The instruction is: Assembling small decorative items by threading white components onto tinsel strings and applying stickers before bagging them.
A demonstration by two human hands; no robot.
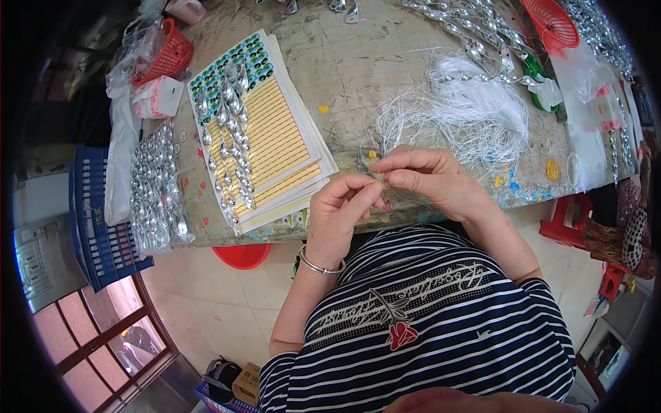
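My left hand, with a metal bangle at the wrist, is closed in a pinch just above the table's near edge. Its fingertips almost meet those of my right hand, which also pinches. A small silvery piece pokes out between the two sets of fingertips; most of it is hidden. What else the fingers hold is too small to tell. Beyond my right hand lies a loose, tangled bundle of white string. Left of my hands, twisted silver strips lie on a stack of patterned sticker sheets.
Bagged silver spirals hang at the table's left edge, near a red basket and a blue crate. More silver twists, green-handled scissors and a red colander lie at the far right. A red stool stands right.
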